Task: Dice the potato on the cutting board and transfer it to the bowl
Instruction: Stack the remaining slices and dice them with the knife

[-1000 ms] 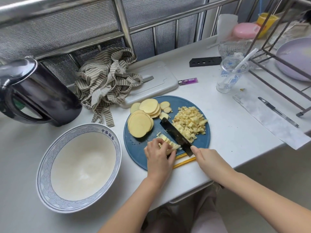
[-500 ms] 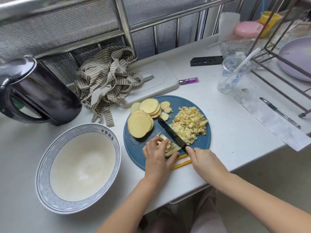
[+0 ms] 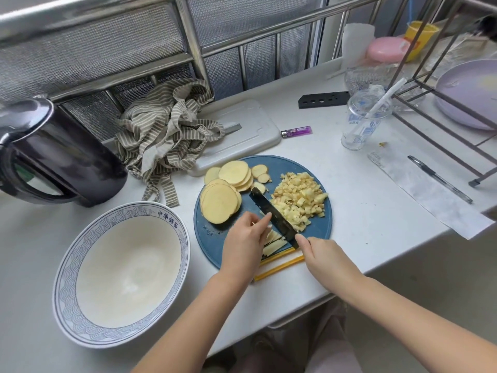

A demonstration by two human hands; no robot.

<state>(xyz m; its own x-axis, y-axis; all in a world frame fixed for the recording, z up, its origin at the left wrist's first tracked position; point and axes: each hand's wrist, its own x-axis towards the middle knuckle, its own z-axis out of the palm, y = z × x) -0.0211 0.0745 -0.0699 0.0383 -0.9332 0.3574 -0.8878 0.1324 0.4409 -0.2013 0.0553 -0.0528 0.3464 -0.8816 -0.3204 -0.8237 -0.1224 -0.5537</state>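
Your black-bladed knife (image 3: 274,216) has edged toward your left hand (image 3: 243,246), whose curled fingers hold pale potato strips (image 3: 274,240) on the round blue cutting board (image 3: 209,238), their length crossing the blade, while your right hand (image 3: 326,255) grips the handle.

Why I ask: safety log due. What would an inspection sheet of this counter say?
Surface: white counter, blue cutting board on it.
Job's things: diced potato, slices, potato strips; bowl holds no potato.
Clutter: kettle, striped cloth, lighter, plastic cup, pen.
Hands: left hand holds potato strips; right hand grips knife.
Cables: nothing seen.
Surroundings: metal railing with mesh, wire rack at right.
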